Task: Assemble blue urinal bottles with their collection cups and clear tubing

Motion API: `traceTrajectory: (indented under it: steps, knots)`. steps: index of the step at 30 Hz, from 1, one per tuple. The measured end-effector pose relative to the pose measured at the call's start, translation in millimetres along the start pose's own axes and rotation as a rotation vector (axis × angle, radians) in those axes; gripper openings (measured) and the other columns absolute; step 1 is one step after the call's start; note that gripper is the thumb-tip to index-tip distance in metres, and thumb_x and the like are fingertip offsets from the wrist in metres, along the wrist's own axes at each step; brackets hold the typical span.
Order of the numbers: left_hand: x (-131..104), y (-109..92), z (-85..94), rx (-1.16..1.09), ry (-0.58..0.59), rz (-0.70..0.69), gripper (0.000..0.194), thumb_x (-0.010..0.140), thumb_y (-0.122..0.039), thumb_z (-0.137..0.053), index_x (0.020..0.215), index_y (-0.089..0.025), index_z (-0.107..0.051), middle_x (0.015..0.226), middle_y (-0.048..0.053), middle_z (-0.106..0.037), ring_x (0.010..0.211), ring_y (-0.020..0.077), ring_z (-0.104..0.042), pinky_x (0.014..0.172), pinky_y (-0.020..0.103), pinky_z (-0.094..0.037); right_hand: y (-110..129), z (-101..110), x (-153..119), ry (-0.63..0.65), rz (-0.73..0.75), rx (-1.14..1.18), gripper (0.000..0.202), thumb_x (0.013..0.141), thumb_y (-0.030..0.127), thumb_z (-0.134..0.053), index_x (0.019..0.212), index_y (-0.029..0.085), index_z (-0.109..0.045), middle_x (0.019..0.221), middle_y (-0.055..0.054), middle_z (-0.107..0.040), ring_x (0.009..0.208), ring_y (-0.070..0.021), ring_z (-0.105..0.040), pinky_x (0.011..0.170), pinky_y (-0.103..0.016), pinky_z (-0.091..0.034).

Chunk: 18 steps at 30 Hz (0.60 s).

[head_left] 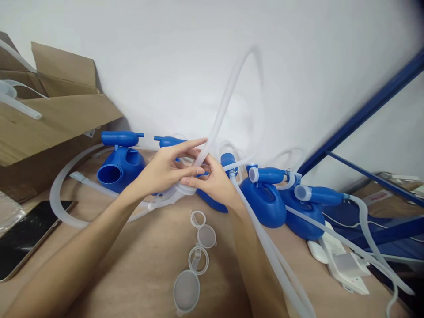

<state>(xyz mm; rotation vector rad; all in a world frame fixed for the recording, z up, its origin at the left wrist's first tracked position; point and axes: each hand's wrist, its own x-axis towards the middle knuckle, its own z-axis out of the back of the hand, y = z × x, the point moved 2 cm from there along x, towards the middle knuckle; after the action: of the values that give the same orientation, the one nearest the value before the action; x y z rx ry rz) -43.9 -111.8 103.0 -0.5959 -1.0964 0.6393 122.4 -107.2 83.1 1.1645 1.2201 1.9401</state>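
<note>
Landmark: the large round translucent cap (186, 291), lying on the tabletop (149, 265) with its strap and ring. Just beyond it lies a smaller round cap (207, 237), also ringed. Well to the landmark's left: black phone (31, 236). Well to its right: white power strip (344, 269).

Farther out, directly beyond the landmark, left hand (165, 170) and right hand (217, 181) both grasp the lower part of a translucent tube (221, 110), which rises from between them and bends over at the top. A translucent round fitting (186, 190) shows just under the fingers; cannot tell whether tube and fitting are joined.

Beyond and left of the landmark, an open-mouthed blue handled jug (135, 163); beyond and right, two more, capped blue bulbs (271, 175) above them. Farthest left: open cardboard box (62, 119).

Step, as judged: two-handed manipulation of the tube's lower part at the fitting. Next move would call for steady opposed fingers and slack in the tube's upper bend.
</note>
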Motion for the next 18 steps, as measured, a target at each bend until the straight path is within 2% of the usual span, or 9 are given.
traceTrajectory:
  steps: [4,7,9,10,12,15,16,18]
  knots:
    - [8,8,4.9,0.147,0.001,-0.066,0.050,0.100,-0.039,-0.067,0.148,-0.025,-0.066,0.115,0.006,-0.081,0.101,0.0232,-0.077,0.091,0.034,-0.064,-7,8,4,-0.061,0.020,-0.080,0.053,0.086,0.037,-0.082,0.134,0.028,-0.063,0.121,-0.005,-0.076,0.110,-0.0255,-0.073,0.090,-0.041,-0.064]
    - [20,29,22.5,0.396,-0.114,-0.075,0.044,0.102,-0.043,-0.057,0.137,-0.020,-0.073,0.119,0.009,-0.079,0.107,0.0259,-0.075,0.097,0.038,-0.061,-8,16,7,-0.199,0.062,-0.136,0.043,0.089,0.038,-0.077,0.128,0.026,-0.065,0.110,-0.004,-0.076,0.100,-0.0223,-0.072,0.091,-0.039,-0.061]
    - [25,52,35.0,0.546,-0.224,0.017,0.051,0.100,-0.046,-0.056,0.137,-0.015,-0.070,0.125,0.014,-0.075,0.113,0.0289,-0.072,0.100,0.040,-0.059,-12,22,9,-0.297,0.074,-0.133,0.038,0.086,0.042,-0.079,0.117,0.024,-0.065,0.106,-0.004,-0.075,0.095,-0.0208,-0.072,0.091,-0.038,-0.060]
    - [26,65,38.8,0.623,-0.212,0.085,0.057,0.096,-0.049,-0.059,0.140,-0.013,-0.067,0.130,0.016,-0.071,0.116,0.0311,-0.070,0.101,0.043,-0.058,-15,25,10,-0.336,0.068,-0.122,0.039,0.085,0.045,-0.080,0.114,0.024,-0.063,0.105,-0.004,-0.075,0.093,-0.0202,-0.072,0.090,-0.037,-0.060]
    - [25,90,43.0,0.778,-0.153,0.283,0.065,0.090,-0.058,-0.065,0.138,-0.013,-0.064,0.135,0.020,-0.066,0.120,0.0369,-0.068,0.107,0.050,-0.054,-21,30,11,-0.401,0.046,-0.112,0.049,0.084,0.048,-0.080,0.120,0.026,-0.056,0.101,-0.002,-0.073,0.088,-0.0189,-0.071,0.086,-0.036,-0.060]
    - [15,116,42.6,0.912,-0.006,0.553,0.074,0.085,-0.062,-0.067,0.140,-0.014,-0.056,0.137,0.025,-0.062,0.121,0.0477,-0.065,0.103,0.061,-0.052,-24,34,8,-0.463,0.090,-0.263,0.061,0.094,0.043,-0.072,0.144,0.030,-0.041,0.099,0.000,-0.070,0.081,-0.0182,-0.069,0.086,-0.039,-0.060]
    - [12,121,41.9,0.927,0.041,0.600,0.073,0.085,-0.060,-0.067,0.141,-0.014,-0.054,0.138,0.027,-0.062,0.122,0.0504,-0.064,0.100,0.062,-0.052,-23,34,7,-0.463,0.134,-0.358,0.057,0.098,0.039,-0.067,0.148,0.031,-0.041,0.101,-0.001,-0.069,0.084,-0.0190,-0.069,0.090,-0.042,-0.059]
    - [8,128,41.9,0.930,0.100,0.639,0.067,0.086,-0.051,-0.066,0.140,-0.015,-0.052,0.135,0.027,-0.064,0.123,0.0523,-0.063,0.097,0.061,-0.052,-20,34,5,-0.428,0.204,-0.535,0.038,0.105,0.035,-0.055,0.143,0.033,-0.056,0.106,-0.004,-0.065,0.095,-0.0211,-0.067,0.100,-0.046,-0.056]
